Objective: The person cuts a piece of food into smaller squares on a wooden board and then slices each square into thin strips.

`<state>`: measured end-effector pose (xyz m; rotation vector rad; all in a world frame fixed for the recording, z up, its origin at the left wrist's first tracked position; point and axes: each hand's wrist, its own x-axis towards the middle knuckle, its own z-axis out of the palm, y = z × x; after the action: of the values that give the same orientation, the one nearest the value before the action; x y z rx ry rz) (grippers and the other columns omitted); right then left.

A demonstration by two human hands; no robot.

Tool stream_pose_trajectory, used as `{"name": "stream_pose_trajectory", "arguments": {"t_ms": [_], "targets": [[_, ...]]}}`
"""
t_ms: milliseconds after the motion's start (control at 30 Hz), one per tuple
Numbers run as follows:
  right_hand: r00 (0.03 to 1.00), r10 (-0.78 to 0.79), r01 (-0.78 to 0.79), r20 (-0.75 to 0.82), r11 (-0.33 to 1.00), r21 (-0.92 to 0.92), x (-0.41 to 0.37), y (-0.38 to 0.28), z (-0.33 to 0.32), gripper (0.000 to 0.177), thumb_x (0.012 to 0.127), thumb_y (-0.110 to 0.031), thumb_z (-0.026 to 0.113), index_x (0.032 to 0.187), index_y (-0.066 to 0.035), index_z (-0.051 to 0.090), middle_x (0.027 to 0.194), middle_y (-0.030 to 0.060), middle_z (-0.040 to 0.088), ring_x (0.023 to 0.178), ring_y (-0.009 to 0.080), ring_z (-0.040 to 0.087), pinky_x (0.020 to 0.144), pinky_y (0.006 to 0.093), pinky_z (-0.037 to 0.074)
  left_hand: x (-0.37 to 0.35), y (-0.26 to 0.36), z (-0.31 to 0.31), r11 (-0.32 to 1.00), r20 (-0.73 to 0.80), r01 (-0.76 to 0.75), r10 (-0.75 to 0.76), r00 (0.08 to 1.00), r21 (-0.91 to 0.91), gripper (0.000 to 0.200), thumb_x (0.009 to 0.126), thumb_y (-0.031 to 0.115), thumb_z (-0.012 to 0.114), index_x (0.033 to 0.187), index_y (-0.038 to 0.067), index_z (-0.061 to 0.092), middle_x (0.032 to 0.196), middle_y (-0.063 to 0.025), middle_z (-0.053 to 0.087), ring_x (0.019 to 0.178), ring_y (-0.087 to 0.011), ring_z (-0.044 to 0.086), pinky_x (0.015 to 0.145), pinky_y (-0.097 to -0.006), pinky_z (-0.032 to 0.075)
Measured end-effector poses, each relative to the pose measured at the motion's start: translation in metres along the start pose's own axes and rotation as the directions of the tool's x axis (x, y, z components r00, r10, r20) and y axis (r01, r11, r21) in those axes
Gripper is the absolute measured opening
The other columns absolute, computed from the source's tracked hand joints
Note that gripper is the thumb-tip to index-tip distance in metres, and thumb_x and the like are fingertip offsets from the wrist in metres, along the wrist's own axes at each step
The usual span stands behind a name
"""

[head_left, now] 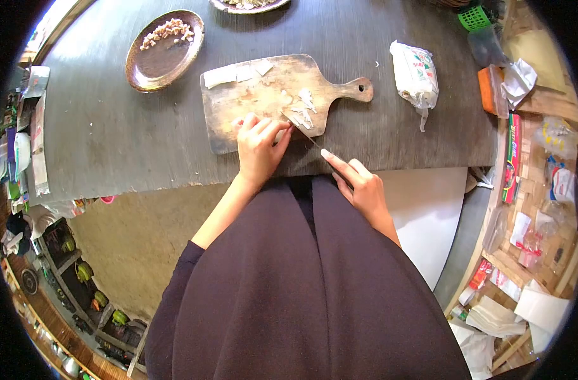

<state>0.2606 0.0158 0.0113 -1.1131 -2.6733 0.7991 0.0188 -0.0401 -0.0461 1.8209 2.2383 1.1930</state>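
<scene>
A wooden cutting board (257, 104) with a handle lies on the dark table. My left hand (260, 142) rests on its near edge, fingers curled and pressed down; whatever they grip is hidden beneath them. In my right hand (360, 187) is a knife (309, 136), its handle mostly covered by my fingers. The blade slants up and left, its tip beside my left fingertips. Thin white food strips (304, 115) lie right of the blade. Flat white slices (220, 76) line the board's far left edge.
A brown plate (159, 60) with small diced pieces (171, 30) stands at the far left. Another plate (251, 6) of chopped food is cut off at the top. A white plastic bag (414, 76) lies right of the board. A green basket (473, 19) stands at the back right.
</scene>
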Motion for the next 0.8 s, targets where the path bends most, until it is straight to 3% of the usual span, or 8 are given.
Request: {"name": "stream_pose_trajectory", "arguments": {"t_ms": [267,333,400,467,600,800], "targets": [[0.999,0.014,-0.01,-0.05,0.998,0.066,-0.025,0.006,-0.009,0.058,0.092,-0.015,0.07,0.144,-0.038,0.06,0.081,0.0066,0.058,0.063,0.0291,0.063,0.06,0.0414,0.055,0.002,0.004,-0.001,1.0,-0.005,0.018,-0.018,1.0,-0.002,0.01,0.08,0.02,0.082,0.085,0.018,0.074,0.075,0.0015,0.065,0.079,-0.0233,0.056,0.084,-0.044,0.036],[0.997,0.037,-0.033,-0.07,0.998,0.05,-0.024,0.003,-0.007,0.057,0.092,-0.014,0.07,0.145,-0.036,0.06,0.081,0.0067,0.058,0.063,0.0284,0.062,0.06,0.0407,0.055,0.002,0.005,-0.001,1.0,-0.035,0.015,-0.014,0.999,0.021,0.009,0.082,0.022,0.083,0.087,0.021,0.076,0.062,0.0036,0.053,0.072,-0.0197,0.051,0.082,-0.0398,0.034],[0.995,0.059,-0.055,-0.087,0.998,0.041,-0.024,0.003,-0.005,0.057,0.093,-0.014,0.071,0.145,-0.034,0.061,0.08,0.0069,0.058,0.063,0.0277,0.062,0.061,0.04,0.055,0.003,0.009,-0.005,0.998,-0.043,0.02,-0.017,0.999,0.053,0.008,0.083,0.023,0.083,0.088,0.022,0.076,0.062,0.0038,0.053,0.072,-0.0194,0.051,0.082,-0.0397,0.034],[0.986,0.007,0.022,-0.164,0.984,0.175,-0.024,0.003,-0.004,0.057,0.093,-0.013,0.07,0.147,-0.031,0.06,0.082,0.0074,0.059,0.063,0.0263,0.06,0.062,0.039,0.054,0.003,0.01,-0.007,0.996,-0.046,0.028,-0.024,0.999,0.087,0.008,0.083,0.024,0.082,0.089,0.022,0.077,0.063,0.004,0.053,0.072,-0.0191,0.051,0.082,-0.0396,0.034],[0.993,0.023,-0.003,-0.118,0.986,0.168,-0.028,0.003,-0.005,0.058,0.093,-0.011,0.071,0.147,-0.029,0.06,0.084,0.0081,0.061,0.064,0.0258,0.059,0.063,0.0384,0.053,0.003,0.012,-0.009,0.995,-0.033,0.063,-0.061,0.998,0.071,0.014,0.083,0.024,0.083,0.095,0.023,0.077,0.066,0.0042,0.055,0.073,-0.0192,0.051,0.083,-0.0395,0.034],[0.981,0.056,-0.003,-0.187,0.962,0.272,-0.03,0.007,-0.006,0.059,0.092,-0.008,0.071,0.146,-0.028,0.061,0.088,0.0092,0.065,0.067,0.027,0.06,0.066,0.0382,0.053,0.015,0.006,-0.018,0.994,0.008,0.091,-0.092,0.996,0.061,0.02,0.082,0.021,0.082,0.101,0.024,0.077,0.066,0.0039,0.051,0.074,-0.0198,0.051,0.083,-0.0394,0.033]]}}
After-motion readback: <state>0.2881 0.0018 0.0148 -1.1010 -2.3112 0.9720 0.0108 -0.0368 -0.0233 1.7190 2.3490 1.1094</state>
